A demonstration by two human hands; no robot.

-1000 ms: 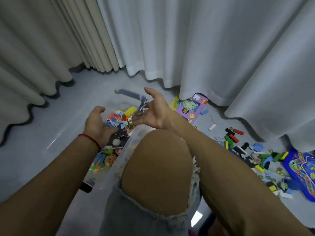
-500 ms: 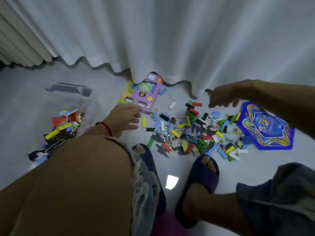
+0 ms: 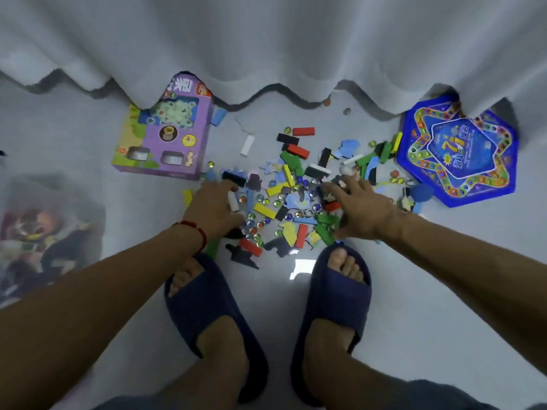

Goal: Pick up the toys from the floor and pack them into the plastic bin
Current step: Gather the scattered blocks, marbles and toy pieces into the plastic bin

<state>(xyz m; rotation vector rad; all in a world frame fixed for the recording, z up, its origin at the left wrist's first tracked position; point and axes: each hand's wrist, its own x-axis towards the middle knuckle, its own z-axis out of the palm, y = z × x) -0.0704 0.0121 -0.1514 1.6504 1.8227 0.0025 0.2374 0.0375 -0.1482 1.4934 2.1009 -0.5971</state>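
A pile of small toys (image 3: 291, 187) lies on the grey floor: coloured wooden blocks, glass marbles and flat foam shapes. My left hand (image 3: 214, 207) rests on the pile's left edge, fingers spread over blocks and marbles. My right hand (image 3: 362, 208) lies on the pile's right side, fingers spread flat over the pieces. Neither hand visibly grips anything. The clear plastic bin (image 3: 88, 208) stands at the far left, blurred, with toys inside it.
A purple toy box (image 3: 165, 137) lies behind the pile on the left, a blue hexagonal game board (image 3: 458, 152) on the right. White curtains (image 3: 266, 39) hang along the back. My feet in dark blue slippers (image 3: 331, 315) stand just before the pile.
Both hands left the bin and came down onto the toy pile. The view swung right, so the bin now sits at the far left.
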